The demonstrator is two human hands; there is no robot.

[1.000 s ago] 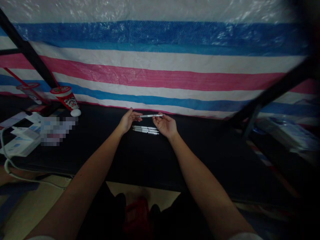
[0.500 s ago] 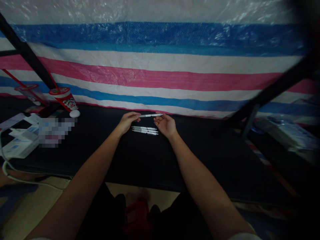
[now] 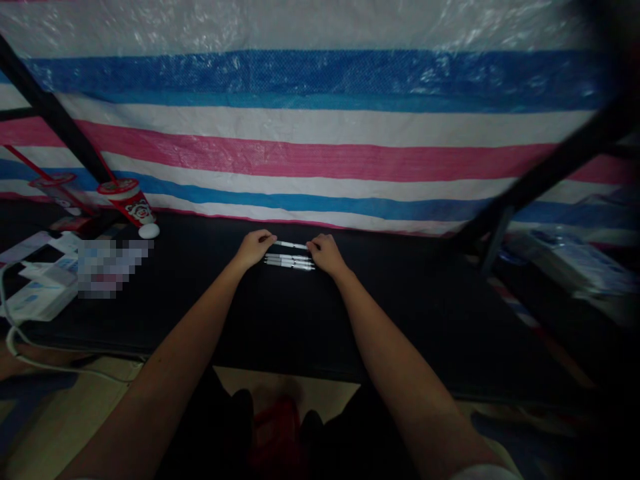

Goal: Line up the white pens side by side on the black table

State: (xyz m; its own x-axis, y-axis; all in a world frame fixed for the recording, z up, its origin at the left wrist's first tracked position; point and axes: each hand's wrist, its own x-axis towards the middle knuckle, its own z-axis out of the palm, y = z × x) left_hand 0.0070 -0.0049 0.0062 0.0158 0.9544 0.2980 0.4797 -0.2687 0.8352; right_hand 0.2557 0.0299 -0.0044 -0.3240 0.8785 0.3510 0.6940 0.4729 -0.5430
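A slim white pen [image 3: 293, 245] lies crosswise between my hands, just beyond a small row of similar pens [image 3: 289, 262] on the black table [image 3: 295, 320]. My left hand [image 3: 255, 247] pinches its left end between thumb and fingers. At the other end, the fingers of my right hand [image 3: 326, 253] are closed on the pen's tip. Both ends of the held pen are partly hidden by my fingers. The pens in the row lie side by side, close together and roughly parallel to the held one.
Left on the table are a red cup with a straw [image 3: 131, 201], a clear cup [image 3: 63, 190], a white rounded object [image 3: 149, 231] and white boxes with a cable [image 3: 43, 290]. Striped sheeting [image 3: 320, 160] hangs behind. Plastic-wrapped packs [image 3: 575, 263] lie at the right.
The pen has come down nearer the row. My right hand has turned from palm-up with loose fingers to palm-down, closed on the pen's right end.
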